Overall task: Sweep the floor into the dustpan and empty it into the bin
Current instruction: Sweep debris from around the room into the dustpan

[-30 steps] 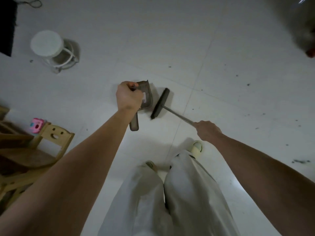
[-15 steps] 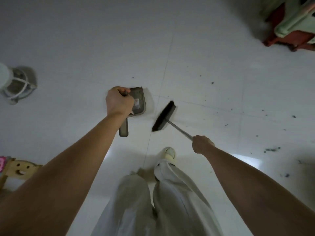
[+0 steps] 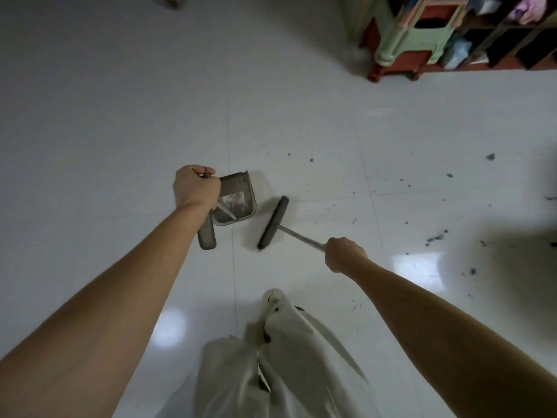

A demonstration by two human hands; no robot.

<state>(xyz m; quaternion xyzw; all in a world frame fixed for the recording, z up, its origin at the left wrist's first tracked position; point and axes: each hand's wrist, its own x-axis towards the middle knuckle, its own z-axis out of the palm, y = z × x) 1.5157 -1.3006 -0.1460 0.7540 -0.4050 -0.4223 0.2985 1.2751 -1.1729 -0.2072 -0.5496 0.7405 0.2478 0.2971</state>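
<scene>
Right hand clenched round the metal handle of the broom, head down on the white floor just right of the dustpan. Left hand fisted on the dustpan's upright handle, pan holding a little pale debris. Beyond, dark dirt scattered to the right; farther off, a green stool by dark shelves.

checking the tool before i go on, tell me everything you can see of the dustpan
The dustpan is a grey, plastic-looking scoop with raised side walls and a thin metal handle. The left hand grips that handle's top. Some debris and a pale patch show inside it. The broom head lies just right of it, apart.
</scene>
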